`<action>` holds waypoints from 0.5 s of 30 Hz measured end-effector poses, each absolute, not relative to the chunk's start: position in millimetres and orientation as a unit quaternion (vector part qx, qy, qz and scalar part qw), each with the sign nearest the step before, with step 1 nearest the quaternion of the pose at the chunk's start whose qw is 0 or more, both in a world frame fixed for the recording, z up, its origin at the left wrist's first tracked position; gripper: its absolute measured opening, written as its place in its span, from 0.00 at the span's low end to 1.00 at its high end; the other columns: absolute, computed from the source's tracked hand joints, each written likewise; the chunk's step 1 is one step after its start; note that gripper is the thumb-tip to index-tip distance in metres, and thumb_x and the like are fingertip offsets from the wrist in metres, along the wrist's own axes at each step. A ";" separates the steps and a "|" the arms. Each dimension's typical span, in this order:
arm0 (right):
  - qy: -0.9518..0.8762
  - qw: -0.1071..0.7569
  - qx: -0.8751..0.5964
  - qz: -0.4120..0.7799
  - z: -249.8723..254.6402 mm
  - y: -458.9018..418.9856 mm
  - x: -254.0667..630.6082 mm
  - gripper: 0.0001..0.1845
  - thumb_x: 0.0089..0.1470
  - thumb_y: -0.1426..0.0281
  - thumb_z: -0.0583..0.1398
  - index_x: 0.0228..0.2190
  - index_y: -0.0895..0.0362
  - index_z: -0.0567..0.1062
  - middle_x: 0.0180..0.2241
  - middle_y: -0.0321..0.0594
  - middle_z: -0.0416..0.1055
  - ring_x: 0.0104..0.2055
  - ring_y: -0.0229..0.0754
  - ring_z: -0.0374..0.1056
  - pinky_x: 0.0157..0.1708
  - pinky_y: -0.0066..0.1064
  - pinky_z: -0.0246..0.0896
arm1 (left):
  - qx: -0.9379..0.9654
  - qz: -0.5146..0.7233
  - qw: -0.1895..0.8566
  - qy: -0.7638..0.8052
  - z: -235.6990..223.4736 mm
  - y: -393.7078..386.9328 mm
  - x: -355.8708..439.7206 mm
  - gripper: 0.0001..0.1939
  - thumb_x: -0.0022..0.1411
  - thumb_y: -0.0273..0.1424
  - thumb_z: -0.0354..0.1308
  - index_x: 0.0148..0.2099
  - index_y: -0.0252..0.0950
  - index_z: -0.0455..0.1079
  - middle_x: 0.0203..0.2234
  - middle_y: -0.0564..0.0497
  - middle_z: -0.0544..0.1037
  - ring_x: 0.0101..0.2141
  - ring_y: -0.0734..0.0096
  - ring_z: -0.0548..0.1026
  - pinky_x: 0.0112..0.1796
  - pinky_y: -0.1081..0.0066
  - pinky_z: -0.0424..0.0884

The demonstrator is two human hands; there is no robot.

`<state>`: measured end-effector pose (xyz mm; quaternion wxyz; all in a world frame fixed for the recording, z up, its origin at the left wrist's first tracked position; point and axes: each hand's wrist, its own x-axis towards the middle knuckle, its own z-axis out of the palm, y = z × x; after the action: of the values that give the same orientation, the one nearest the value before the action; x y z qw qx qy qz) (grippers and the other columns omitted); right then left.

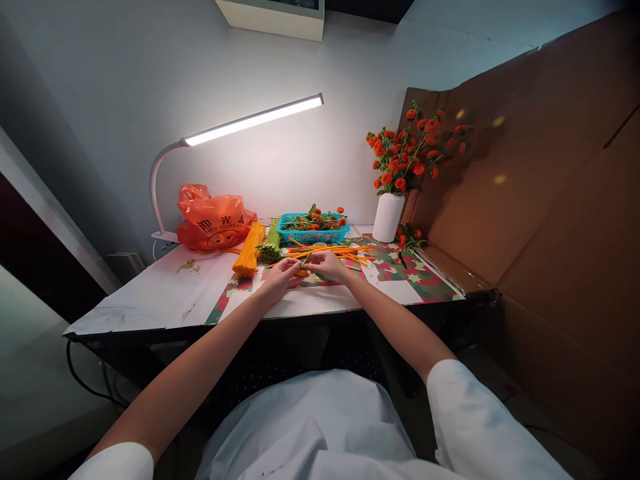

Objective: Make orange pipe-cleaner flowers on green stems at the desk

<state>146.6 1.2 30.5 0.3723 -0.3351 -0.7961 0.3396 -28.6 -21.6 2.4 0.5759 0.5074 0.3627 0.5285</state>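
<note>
The writing you can read is on the red plastic bag [215, 217] at the left rear: a row of large dark characters, the middle one 光, over a smaller Latin line where "GUANG" shows and the ends are lost in folds, with a cartoon face below. In front of you, near the table's [135, 297] front edge, the small green piece [307, 259] sits between your two hands, an orange bit [302, 273] just below it. Its visible length runs slantwise, the upper end pointing away from you and slightly right; its lower end is hidden by your fingers. Your left hand [281, 281] pinches it from the left with the fingertips, and your right hand [327, 265] pinches it from the other side between thumb and finger. Just beyond your hands, loose orange stems [357, 252] lie mostly crosswise. Left of them, the orange bundle [250, 250] and green bundle [273, 237] point away from you, beside the blue basket [300, 237] of orange-headed flowers. Farther right, the white ribbed vase [389, 218] stands upright.
</note>
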 end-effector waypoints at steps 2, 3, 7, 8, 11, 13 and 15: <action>-0.813 0.349 -0.346 0.313 33.3 1.2 147.9 0.21 0.46 0.53 0.63 0.23 0.61 0.74 0.22 0.35 0.67 0.24 0.33 0.59 0.25 0.25 0.51 | 0.504 0.529 0.577 0.366 1.9 -21.0 -29.5 0.23 0.44 0.42 0.71 0.36 0.34 0.66 0.28 0.52 0.78 0.28 0.70 0.79 0.31 0.73 0.74; -0.820 0.337 -0.352 0.300 34.8 1.2 148.4 0.20 0.47 0.55 0.63 0.22 0.61 0.74 0.22 0.34 0.67 0.24 0.33 0.59 0.25 0.25 0.50 | 0.507 0.525 0.575 0.370 1.8 -21.2 -30.0 0.23 0.44 0.43 0.70 0.36 0.34 0.66 0.28 0.51 0.78 0.28 0.70 0.79 0.31 0.73 0.73; -0.847 0.301 -0.364 0.242 40.3 2.3 148.6 0.11 0.49 0.64 0.63 0.25 0.61 0.76 0.22 0.33 0.68 0.24 0.32 0.59 0.26 0.24 0.48 | 0.528 0.506 0.559 0.392 1.6 -22.5 -31.6 0.23 0.46 0.44 0.70 0.36 0.34 0.66 0.27 0.50 0.78 0.27 0.69 0.79 0.27 0.75 0.71; -0.855 0.295 -0.365 0.222 41.6 2.4 148.4 0.09 0.49 0.66 0.63 0.25 0.61 0.77 0.22 0.33 0.68 0.25 0.32 0.59 0.27 0.25 0.48 | 0.529 0.502 0.558 0.396 1.5 -22.4 -31.9 0.23 0.46 0.44 0.69 0.36 0.34 0.66 0.27 0.50 0.78 0.27 0.69 0.79 0.26 0.76 0.71; -0.875 0.278 -0.360 0.166 44.8 0.8 148.0 0.05 0.49 0.72 0.62 0.25 0.60 0.77 0.21 0.33 0.69 0.26 0.33 0.60 0.29 0.26 0.48 | 0.524 0.489 0.566 0.406 2.1 -21.1 -32.5 0.23 0.46 0.44 0.69 0.35 0.35 0.66 0.24 0.51 0.78 0.25 0.70 0.78 0.24 0.77 0.70; -0.883 0.277 -0.352 0.142 45.8 -1.7 147.9 0.06 0.49 0.73 0.62 0.23 0.60 0.76 0.21 0.34 0.69 0.26 0.33 0.61 0.31 0.26 0.48 | 0.521 0.485 0.574 0.406 3.9 -21.2 -32.5 0.23 0.46 0.45 0.69 0.35 0.35 0.67 0.24 0.51 0.77 0.24 0.71 0.78 0.23 0.78 0.69; -0.875 0.293 -0.362 0.131 45.4 -4.3 147.9 0.07 0.49 0.73 0.61 0.22 0.60 0.75 0.21 0.34 0.68 0.26 0.33 0.60 0.31 0.27 0.48 | 0.525 0.490 0.577 0.389 6.5 -23.6 -32.0 0.24 0.44 0.45 0.69 0.36 0.34 0.68 0.26 0.50 0.78 0.26 0.70 0.78 0.25 0.76 0.70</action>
<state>147.9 -4.3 45.4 0.2932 -0.3619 -0.8752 0.1311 -32.0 -23.6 6.5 0.5772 0.5248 0.3893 0.4898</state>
